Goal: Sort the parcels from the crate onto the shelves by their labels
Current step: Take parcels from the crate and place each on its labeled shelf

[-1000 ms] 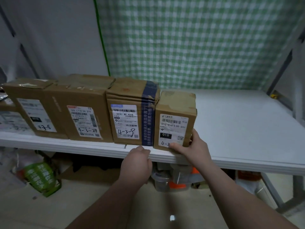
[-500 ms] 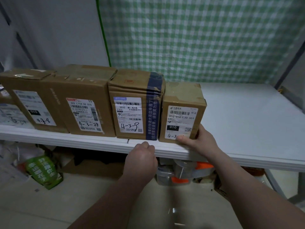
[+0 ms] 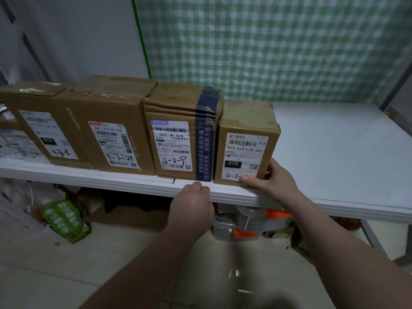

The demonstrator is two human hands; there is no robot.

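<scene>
Gripping the small parcel [image 3: 245,121] on the white shelf [image 3: 334,152].
Right hand [image 3: 275,181] pinches its lower corner; left hand [image 3: 192,202] is fisted, holding nothing, at the shelf edge.

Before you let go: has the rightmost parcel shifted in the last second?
No. The rightmost parcel still sits directly beside the blue-taped parcel, just behind the shelf lip, with the right hand gripping its lower corner.

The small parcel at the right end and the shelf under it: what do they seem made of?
Small parcel: matte brown cardboard, creased at the edges, shiny where taped on top. Shelf: smooth white surface, ribbed front edge; probably plastic or painted metal.
</scene>
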